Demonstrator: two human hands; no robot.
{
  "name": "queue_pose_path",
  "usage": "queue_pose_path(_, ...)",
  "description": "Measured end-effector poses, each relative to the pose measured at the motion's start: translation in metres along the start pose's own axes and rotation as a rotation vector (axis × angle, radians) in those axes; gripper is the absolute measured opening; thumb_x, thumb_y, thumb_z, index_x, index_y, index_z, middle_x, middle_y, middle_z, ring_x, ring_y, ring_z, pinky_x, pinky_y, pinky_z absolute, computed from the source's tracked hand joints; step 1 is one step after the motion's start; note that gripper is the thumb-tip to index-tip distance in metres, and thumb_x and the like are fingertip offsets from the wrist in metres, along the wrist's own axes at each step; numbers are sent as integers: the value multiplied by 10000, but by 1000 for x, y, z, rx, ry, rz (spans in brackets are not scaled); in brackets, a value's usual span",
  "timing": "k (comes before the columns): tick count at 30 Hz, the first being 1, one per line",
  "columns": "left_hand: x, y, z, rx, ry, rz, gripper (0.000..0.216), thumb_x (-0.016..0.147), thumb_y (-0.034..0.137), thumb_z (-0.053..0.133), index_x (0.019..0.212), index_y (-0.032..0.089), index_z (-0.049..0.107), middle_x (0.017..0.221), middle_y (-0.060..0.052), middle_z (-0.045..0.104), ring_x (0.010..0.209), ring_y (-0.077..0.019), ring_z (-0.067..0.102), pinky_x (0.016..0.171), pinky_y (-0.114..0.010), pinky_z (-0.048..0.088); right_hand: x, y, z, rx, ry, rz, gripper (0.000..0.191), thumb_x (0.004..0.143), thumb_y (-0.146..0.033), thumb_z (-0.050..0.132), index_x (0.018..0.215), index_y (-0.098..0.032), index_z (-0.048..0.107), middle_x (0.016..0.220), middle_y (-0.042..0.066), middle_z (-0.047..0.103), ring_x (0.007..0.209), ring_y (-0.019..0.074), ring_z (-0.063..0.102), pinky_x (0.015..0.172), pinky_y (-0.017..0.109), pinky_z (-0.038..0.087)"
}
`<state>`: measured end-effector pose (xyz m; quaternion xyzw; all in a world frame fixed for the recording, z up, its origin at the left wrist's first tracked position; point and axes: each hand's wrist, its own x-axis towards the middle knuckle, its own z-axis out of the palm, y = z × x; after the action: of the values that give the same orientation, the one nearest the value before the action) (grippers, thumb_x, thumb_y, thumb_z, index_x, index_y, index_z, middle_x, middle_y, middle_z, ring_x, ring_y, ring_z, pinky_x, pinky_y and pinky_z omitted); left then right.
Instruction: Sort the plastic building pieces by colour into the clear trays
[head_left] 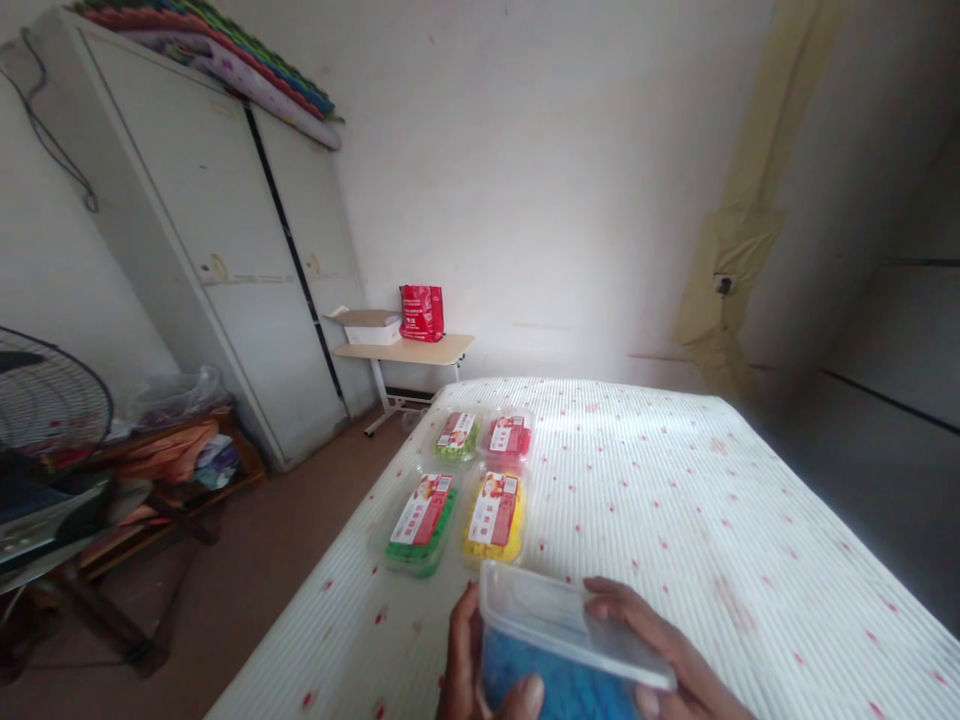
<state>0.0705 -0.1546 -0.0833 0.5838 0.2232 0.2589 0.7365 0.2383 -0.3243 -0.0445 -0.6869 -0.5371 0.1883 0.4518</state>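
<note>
A clear plastic container with a lid and blue contents is tilted toward me at the near edge of the table. My left hand is wrapped round its left side, thumb across the front. From the right, my right hand grips the lid and the right end. Beyond them lie several labelled clear packs: one with yellow contents, a dark green one, a light green one and a pink one. What exactly the blue contents are cannot be made out.
A white ribbed cloth with red dots covers the table. Behind it stands a small desk with a red bag and a white box. At left are a metal cabinet and a fan.
</note>
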Motion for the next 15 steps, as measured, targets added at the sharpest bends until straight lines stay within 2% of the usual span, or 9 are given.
queue_pose_path(3, 12, -1, 30, -50, -15, -7, 804, 595, 524, 679, 1302, 314, 359, 1322, -87, 463, 1219, -304, 427, 938, -369, 425, -14, -1, -19, -11, 130, 129, 463, 794, -470, 518, 1223, -298, 510, 1387, 78, 386, 1269, 291, 347, 999, 468, 347)
queue_pose_path(6, 26, -2, 53, -83, -25, -12, 759, 583, 497, 705, 1256, 305, 410, 1318, -89, 464, 1227, -279, 420, 957, -332, 401, -16, -10, -34, -30, 228, 188, 370, 789, -450, 537, 1118, -292, 592, 1298, 68, 488, 1207, 281, 427, 987, 444, 379)
queue_pose_path(8, 37, -4, 66, -120, -42, 4, 735, 582, 500, 704, 1233, 295, 433, 1300, -94, 479, 1209, -266, 439, 953, -322, 398, -12, -16, -41, -22, 241, 209, 316, 802, -454, 515, 1018, -266, 648, 1153, 75, 591, 1097, 268, 521, 944, 413, 428)
queue_pose_path(10, 48, -6, 77, -154, -72, 13, 737, 581, 519, 695, 1224, 263, 443, 1249, -112, 517, 1147, -269, 492, 931, -338, 411, -8, -19, -48, -4, 237, 214, 319, 813, -466, 493, 946, -243, 678, 1058, 79, 633, 1014, 260, 565, 899, 391, 460)
queue_pose_path(13, 63, -9, 87, -179, -76, -6, 758, 570, 528, 702, 1210, 202, 460, 1180, -138, 560, 1078, -277, 538, 918, -351, 415, -3, -14, -54, 21, 232, 223, 346, 830, -469, 467, 967, -234, 681, 1065, 73, 636, 995, 250, 572, 894, 382, 458)
queue_pose_path(15, 70, -11, 90, -196, -59, -35, 734, 595, 507, 698, 1212, 187, 461, 1201, -141, 551, 1104, -276, 524, 936, -342, 402, -1, -8, -59, 39, 235, 245, 362, 835, -471, 460, 993, -228, 677, 1086, 71, 632, 1015, 251, 563, 911, 384, 444)
